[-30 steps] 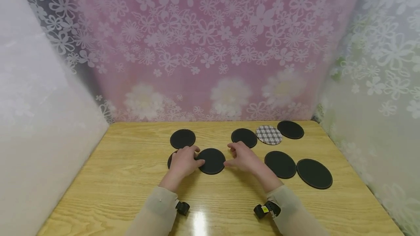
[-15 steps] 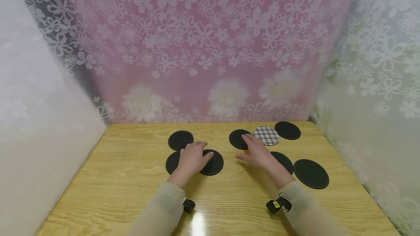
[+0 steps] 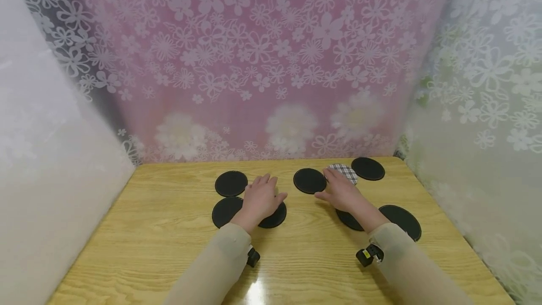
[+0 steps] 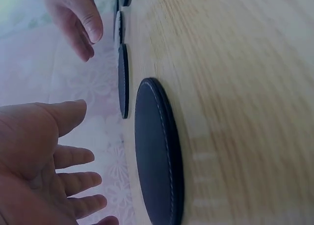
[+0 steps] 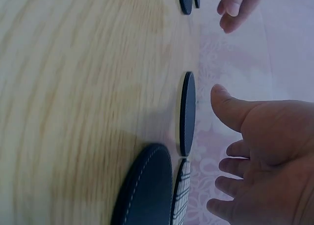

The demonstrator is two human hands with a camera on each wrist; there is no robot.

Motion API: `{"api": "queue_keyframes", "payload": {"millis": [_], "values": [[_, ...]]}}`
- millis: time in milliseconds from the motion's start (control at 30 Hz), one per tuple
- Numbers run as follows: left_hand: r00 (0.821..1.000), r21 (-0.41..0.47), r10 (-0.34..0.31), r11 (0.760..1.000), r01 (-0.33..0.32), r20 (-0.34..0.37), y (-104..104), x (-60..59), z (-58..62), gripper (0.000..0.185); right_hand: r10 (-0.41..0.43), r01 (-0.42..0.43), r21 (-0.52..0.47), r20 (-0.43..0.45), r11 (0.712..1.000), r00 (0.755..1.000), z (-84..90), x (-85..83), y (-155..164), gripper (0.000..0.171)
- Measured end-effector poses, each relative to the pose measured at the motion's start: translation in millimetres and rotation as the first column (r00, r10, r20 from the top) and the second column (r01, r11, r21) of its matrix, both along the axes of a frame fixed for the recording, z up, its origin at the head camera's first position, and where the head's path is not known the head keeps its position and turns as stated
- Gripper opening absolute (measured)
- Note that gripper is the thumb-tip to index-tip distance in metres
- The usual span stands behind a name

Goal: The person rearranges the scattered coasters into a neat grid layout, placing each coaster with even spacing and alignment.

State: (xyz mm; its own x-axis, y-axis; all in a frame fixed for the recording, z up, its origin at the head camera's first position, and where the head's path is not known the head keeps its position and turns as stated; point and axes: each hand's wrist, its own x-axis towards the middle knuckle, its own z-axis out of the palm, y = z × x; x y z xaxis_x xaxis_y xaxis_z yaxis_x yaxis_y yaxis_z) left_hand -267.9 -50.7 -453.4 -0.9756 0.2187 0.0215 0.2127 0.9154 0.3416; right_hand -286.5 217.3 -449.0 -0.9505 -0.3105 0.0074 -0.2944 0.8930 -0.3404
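Observation:
Several round black coasters lie flat on the wooden table (image 3: pixel 169 229). My left hand (image 3: pixel 261 195) is open with straight fingers over the far edge of one black coaster (image 3: pixel 275 218); the left wrist view shows the palm (image 4: pixel 34 151) raised off that coaster (image 4: pixel 157 151). My right hand (image 3: pixel 340 188) is open too, its fingertips over the near-left edge of a plaid coaster (image 3: pixel 348 172), and whether they touch it cannot be told. In the right wrist view this hand (image 5: pixel 265 151) hovers beside a black coaster (image 5: pixel 187 112) and the plaid one (image 5: pixel 182 195).
More black coasters sit at the left (image 3: pixel 224 211), far left (image 3: pixel 230 183), middle (image 3: pixel 309 180), far right (image 3: pixel 368 168) and near right (image 3: pixel 404 220); one (image 3: pixel 348 220) lies partly under my right forearm. Flowered curtains close in the back and both sides.
Both hands have moved away from me: the left from the coaster's left edge to over its far side, the right from the middle gap to the plaid coaster.

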Motion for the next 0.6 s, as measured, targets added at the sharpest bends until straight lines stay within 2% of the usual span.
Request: {"api": "queue_keyframes", "payload": {"millis": [167, 333, 600], "values": [[1.000, -0.026, -0.003, 1.000, 0.003, 0.012, 14, -8.2, 2.4, 0.066, 0.003, -0.003, 0.039, -0.018, 0.999, 1.000, -1.0, -5.6, 5, 0.088], [1.000, -0.030, 0.015, 0.999, -0.015, 0.023, 25, -16.4, 2.5, 0.065, 0.002, -0.003, 0.065, 0.010, 0.998, 1.000, 1.3, -10.7, 9, 0.088], [0.999, -0.029, 0.046, 0.999, -0.046, 0.009, 38, -26.5, -4.1, 0.062, 0.007, -0.011, 0.062, 0.055, 0.998, 0.998, -0.6, -19.0, 13, 0.089]]}}
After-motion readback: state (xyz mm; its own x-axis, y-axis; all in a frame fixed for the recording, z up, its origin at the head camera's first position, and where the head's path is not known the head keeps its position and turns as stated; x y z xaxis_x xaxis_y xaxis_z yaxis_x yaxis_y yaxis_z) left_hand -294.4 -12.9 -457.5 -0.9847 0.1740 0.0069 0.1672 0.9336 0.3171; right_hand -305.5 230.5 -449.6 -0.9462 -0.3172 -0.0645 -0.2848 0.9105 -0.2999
